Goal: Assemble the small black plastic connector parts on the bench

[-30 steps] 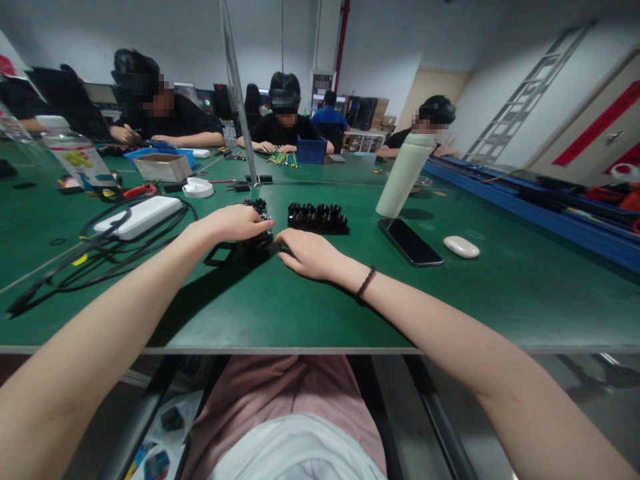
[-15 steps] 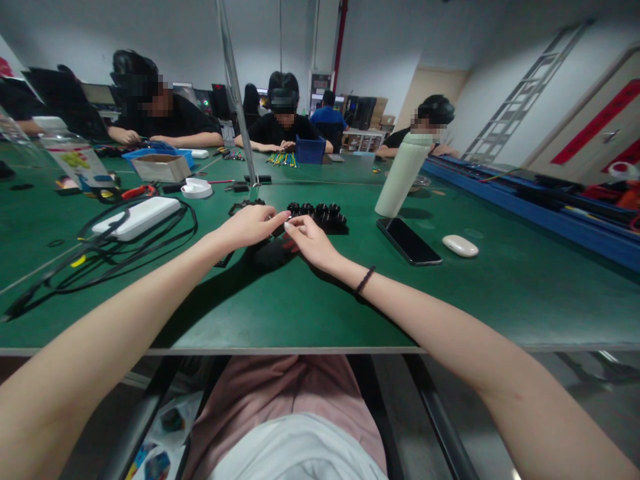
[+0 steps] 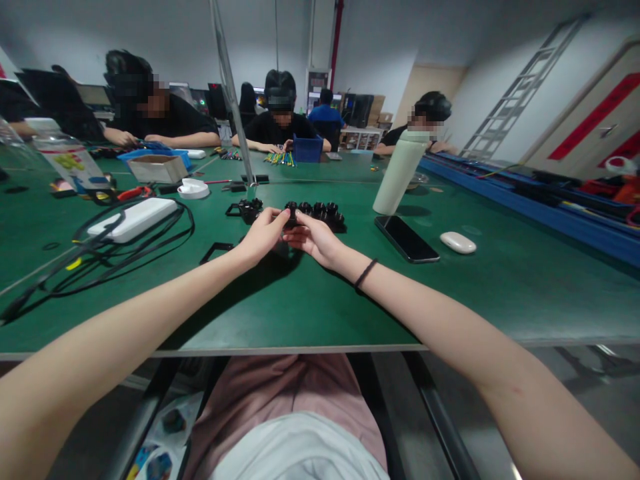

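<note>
Black piece, mostly hidden, sits over the green worktop, left of the tall bottle; left hand and right hand have fingers clamped on it. Nearer the bottle's left stands a knobbed row; right of the bottle, a white case.

Right of centre, a pale green flask stands near a phone, with a white case to its right. At left, a black cable lies around a white block. Upper left shows a bottle; upper centre, a blue bin; upper right, a ladder.
</note>
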{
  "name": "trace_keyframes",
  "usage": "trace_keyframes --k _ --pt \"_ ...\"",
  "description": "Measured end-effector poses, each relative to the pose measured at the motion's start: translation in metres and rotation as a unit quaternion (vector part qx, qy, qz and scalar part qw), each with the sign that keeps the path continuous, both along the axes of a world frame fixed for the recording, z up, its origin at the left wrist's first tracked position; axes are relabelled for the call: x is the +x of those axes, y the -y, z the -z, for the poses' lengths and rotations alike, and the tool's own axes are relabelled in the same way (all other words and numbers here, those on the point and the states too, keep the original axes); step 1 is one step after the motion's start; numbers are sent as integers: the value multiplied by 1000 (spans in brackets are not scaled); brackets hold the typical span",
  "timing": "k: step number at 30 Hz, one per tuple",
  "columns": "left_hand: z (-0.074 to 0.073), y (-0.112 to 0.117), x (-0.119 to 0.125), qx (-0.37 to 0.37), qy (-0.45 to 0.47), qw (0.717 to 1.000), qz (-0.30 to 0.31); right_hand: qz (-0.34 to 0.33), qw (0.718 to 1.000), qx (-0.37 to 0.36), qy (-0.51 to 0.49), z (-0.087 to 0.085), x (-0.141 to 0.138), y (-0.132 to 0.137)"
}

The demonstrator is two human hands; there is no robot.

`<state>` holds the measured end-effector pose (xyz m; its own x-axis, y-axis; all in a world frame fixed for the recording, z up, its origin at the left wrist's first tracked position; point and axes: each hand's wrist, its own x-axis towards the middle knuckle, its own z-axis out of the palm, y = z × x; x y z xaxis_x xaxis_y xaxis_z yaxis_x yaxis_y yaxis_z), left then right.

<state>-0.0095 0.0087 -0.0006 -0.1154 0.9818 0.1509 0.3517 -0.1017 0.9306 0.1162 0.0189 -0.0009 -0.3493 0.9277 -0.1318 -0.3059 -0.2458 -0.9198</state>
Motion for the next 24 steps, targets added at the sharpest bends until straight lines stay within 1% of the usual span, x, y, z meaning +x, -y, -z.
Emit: trace_keyframes --k 4,8,12,18,21,24 --pt "-1 3 6 -48 104 993 7 -1 1000 -11 -19 0 1 -2" --pt "-5 3 3 -55 147 987 24 12 999 -27 -43 0 3 -4" --pt "-6 3 1 -46 155 987 20 19 998 -38 -51 0 4 -6" --pt "-5 7 2 -48 145 987 50 11 998 -28 -62 0 5 -5" --pt "-6 7 1 -34 117 992 42 12 998 -21 -62 -1 5 -4" --pt "-9 5 -3 -7 94 995 13 11 998 -30 -53 -3 4 -2"
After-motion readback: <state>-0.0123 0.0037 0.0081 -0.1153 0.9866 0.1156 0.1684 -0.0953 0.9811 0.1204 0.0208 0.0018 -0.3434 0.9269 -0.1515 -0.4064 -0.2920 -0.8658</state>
